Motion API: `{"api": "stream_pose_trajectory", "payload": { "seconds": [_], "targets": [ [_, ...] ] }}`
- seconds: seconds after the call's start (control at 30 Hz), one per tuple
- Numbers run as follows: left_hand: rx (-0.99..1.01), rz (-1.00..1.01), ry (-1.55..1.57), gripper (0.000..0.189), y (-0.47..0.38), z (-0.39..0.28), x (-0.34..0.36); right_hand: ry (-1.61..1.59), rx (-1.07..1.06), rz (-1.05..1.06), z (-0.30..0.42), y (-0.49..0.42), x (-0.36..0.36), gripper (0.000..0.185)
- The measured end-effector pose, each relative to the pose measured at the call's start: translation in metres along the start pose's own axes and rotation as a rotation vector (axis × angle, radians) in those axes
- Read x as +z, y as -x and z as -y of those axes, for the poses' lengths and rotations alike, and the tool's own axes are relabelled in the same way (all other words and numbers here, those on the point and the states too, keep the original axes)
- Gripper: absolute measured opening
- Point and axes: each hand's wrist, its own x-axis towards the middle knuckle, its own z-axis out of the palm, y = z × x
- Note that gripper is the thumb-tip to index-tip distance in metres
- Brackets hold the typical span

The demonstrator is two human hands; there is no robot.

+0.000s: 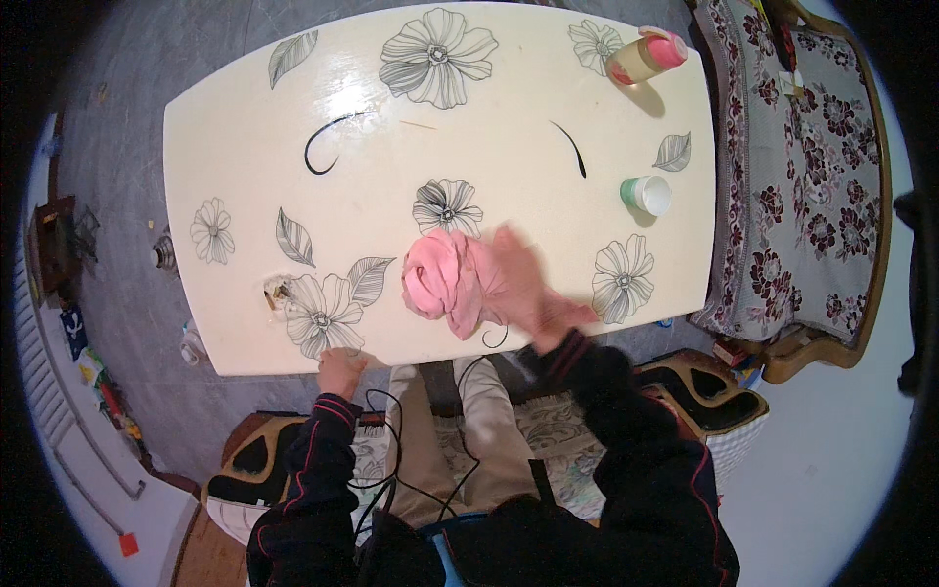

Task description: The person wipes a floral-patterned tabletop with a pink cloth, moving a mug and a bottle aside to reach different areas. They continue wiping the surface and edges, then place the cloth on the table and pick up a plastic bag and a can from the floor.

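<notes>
A bunched pink cloth [439,277] lies on the cream, flower-printed table [499,158], near its front edge. My right hand [513,282] is on the cloth and grips it from the right side, blurred by motion. Part of the cloth trails out to the right beneath my wrist. At the front edge of the table, left of the cloth, my left hand [340,372] rests with its fingers curled. Whether it grips the edge is hard to see. Just beyond it sits a small clear ashtray [278,292] with dark bits and what look like cigarette butts.
A pink-capped bottle [642,60] of pale liquid lies or leans at the back right. Nearer stands a green and white paper cup [647,196]. A thin stick [418,125] lies towards the back. A floral-covered sofa [792,169] adjoins the right side. Black cables [396,440] hang over my lap.
</notes>
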Motion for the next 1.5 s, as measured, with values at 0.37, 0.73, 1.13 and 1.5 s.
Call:
{"api": "stream_pose_trajectory", "payload": {
  "seconds": [0.37,0.73,1.13,1.5],
  "targets": [
    [0.184,-0.712,-0.135,0.097,-0.058,-0.083,-0.083,-0.5,0.076,-0.2,-0.008,-0.048,0.024,0.057],
    [0.135,-0.626,-0.17,0.109,-0.063,-0.109,-0.074,0.229,0.845,-0.649,-0.195,-0.137,-0.069,0.062],
    [0.129,-0.613,-0.289,0.111,-0.06,-0.116,-0.075,0.393,0.779,-0.527,-0.149,-0.247,-0.019,0.062],
    [0.128,-0.592,-0.154,0.111,-0.045,-0.121,-0.081,-0.848,-0.117,-0.412,-0.074,-0.349,-0.044,0.037]
  ]
}}
